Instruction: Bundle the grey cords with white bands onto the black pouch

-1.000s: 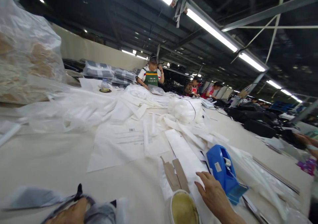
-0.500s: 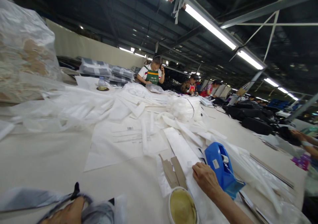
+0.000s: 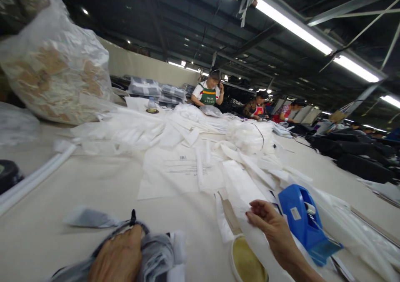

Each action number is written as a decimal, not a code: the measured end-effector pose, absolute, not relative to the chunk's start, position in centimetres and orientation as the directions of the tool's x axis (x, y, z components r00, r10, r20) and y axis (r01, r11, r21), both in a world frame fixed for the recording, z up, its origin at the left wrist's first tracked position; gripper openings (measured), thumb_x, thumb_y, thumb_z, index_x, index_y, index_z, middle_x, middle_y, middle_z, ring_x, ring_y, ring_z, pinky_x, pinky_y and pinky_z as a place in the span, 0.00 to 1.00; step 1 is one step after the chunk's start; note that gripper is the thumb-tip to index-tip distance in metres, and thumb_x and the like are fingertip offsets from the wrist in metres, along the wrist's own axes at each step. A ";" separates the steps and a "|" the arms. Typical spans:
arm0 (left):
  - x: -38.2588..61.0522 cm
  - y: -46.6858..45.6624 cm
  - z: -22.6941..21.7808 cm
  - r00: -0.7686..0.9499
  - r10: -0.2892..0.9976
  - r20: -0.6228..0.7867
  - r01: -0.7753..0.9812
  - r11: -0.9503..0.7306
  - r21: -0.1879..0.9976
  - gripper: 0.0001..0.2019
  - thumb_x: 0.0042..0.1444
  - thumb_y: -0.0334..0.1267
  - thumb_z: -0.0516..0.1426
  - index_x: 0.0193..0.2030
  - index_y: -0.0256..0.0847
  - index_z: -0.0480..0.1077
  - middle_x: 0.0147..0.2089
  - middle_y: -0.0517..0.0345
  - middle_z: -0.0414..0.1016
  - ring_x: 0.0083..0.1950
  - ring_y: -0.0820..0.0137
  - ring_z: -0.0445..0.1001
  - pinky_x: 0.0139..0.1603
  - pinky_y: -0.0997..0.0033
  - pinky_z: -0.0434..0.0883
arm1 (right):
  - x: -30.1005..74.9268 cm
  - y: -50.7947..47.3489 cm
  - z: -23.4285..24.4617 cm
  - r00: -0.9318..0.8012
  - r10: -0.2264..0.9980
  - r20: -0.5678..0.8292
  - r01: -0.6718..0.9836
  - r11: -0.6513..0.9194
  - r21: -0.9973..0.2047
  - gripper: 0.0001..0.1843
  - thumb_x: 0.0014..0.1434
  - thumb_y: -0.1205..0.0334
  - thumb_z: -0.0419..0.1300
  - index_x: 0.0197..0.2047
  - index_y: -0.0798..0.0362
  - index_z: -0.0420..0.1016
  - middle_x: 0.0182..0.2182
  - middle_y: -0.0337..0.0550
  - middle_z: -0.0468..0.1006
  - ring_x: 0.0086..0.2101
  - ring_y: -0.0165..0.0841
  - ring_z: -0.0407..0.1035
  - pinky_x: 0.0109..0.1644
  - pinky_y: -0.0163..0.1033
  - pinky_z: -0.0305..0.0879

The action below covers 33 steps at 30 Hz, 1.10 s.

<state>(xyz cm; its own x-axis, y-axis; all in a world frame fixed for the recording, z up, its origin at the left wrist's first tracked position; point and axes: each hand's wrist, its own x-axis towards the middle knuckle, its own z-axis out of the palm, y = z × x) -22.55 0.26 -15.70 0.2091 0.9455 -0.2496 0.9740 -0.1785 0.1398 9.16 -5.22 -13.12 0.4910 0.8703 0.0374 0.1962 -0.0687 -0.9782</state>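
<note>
My left hand (image 3: 117, 255) is closed on a dark grey strap-like edge of a grey item (image 3: 158, 250), its kind unclear, at the bottom of the head view. A small black tab (image 3: 133, 218) sticks up by the knuckles. A flat, pale-wrapped piece (image 3: 90, 217) lies off to the left. My right hand (image 3: 271, 225) pinches the edge of a long white strip of thin sheet (image 3: 239, 182), between thumb and fingers. Under that strip, partly covered, are a brown card piece (image 3: 229, 211) and a round tub with a yellowish inside (image 3: 246, 259).
A blue tape dispenser (image 3: 301, 219) stands right of my right hand. Printed white sheets (image 3: 156, 186) and crumpled white wrapping (image 3: 137, 128) spread across the table. A large clear bag (image 3: 62, 73) stands back left. Co-workers, one in a green apron (image 3: 208, 96), are at the far side.
The view has swung left. My right hand has lifted the edge of the white strip, which now covers more of the brown card and tub. My left hand keeps its hold on the grey item.
</note>
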 end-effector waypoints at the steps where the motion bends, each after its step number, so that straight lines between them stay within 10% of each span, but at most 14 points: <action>1: -22.4 0.2 -15.4 0.194 0.950 -0.244 0.977 -0.165 0.137 0.23 0.55 0.21 0.34 0.41 0.36 0.68 0.41 0.46 0.75 0.47 0.61 0.73 0.48 0.59 0.64 | 8.1 -5.1 -12.7 0.464 0.884 -0.067 0.048 -0.100 -0.994 0.25 0.38 0.54 0.69 0.37 0.53 0.67 0.24 0.34 0.72 0.25 0.28 0.67 0.29 0.32 0.63; 10: -22.2 0.2 -14.9 0.135 0.970 -0.201 0.973 -0.091 0.213 0.21 0.55 0.22 0.37 0.41 0.34 0.69 0.42 0.44 0.75 0.47 0.58 0.72 0.49 0.57 0.64 | 1.6 -4.7 -16.2 0.203 0.861 -0.467 -0.260 -0.412 -0.873 0.22 0.34 0.64 0.67 0.35 0.54 0.67 0.20 0.33 0.72 0.22 0.27 0.66 0.27 0.31 0.59; 21: -22.4 -0.1 -14.7 0.127 0.979 -0.161 0.953 -0.076 0.294 0.21 0.55 0.22 0.38 0.40 0.35 0.70 0.41 0.45 0.75 0.47 0.61 0.72 0.49 0.60 0.64 | -1.3 -4.0 -17.6 -0.070 0.926 -0.370 0.007 -0.370 -0.929 0.26 0.32 0.67 0.54 0.39 0.50 0.73 0.35 0.39 0.77 0.34 0.37 0.70 0.37 0.37 0.64; 33: -23.2 -0.7 -12.9 0.117 0.985 -0.123 0.884 -0.047 0.465 0.19 0.56 0.25 0.39 0.37 0.38 0.71 0.38 0.49 0.76 0.44 0.62 0.73 0.45 0.64 0.65 | -3.5 -1.6 -19.5 -0.200 0.971 -0.129 0.152 -0.099 -0.983 0.22 0.45 0.63 0.64 0.47 0.50 0.72 0.45 0.48 0.77 0.46 0.42 0.70 0.53 0.46 0.62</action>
<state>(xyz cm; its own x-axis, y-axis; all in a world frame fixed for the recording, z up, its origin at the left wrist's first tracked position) -23.22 -0.67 -12.89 0.1171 0.9854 -0.1234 0.8843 -0.0469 0.4646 -3.54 -1.57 -19.52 -0.1999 0.9713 -0.1285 0.1517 -0.0989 -0.9835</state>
